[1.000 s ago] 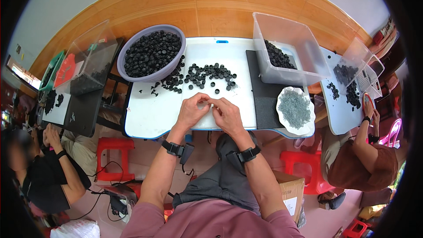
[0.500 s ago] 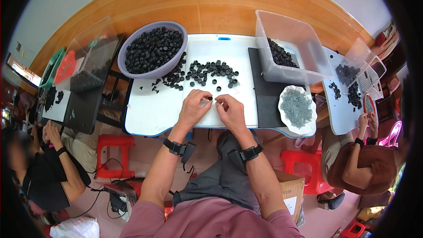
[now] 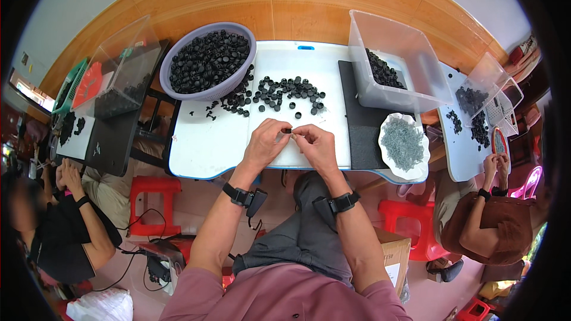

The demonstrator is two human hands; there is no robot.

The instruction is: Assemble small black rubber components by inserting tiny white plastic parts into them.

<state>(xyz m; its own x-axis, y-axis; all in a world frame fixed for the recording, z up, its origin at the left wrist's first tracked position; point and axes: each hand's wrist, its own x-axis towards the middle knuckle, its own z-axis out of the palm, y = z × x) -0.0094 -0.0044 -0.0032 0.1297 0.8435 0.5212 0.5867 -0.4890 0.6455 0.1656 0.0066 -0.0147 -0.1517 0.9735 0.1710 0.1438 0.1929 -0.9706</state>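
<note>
Above the near part of the white table, my left hand pinches a small round black cap between thumb and fingertips. My right hand meets it from the other side, its thumb and fingers pressed together at the cap; whatever they hold is too small to make out. Just beyond my hands, loose black caps lie scattered across the tabletop. To the right, a white scalloped dish holds a heap of small grey-green pieces.
A lavender basket full of black caps stands at the back left. At the back right, a clear plastic bin with black parts rests partly on a black mat. Co-workers sit at side tables, left and right. Red stools stand on the floor.
My right hand has moved left to the cap, so the fingertips of both hands now meet around it. The view has shifted slightly.
</note>
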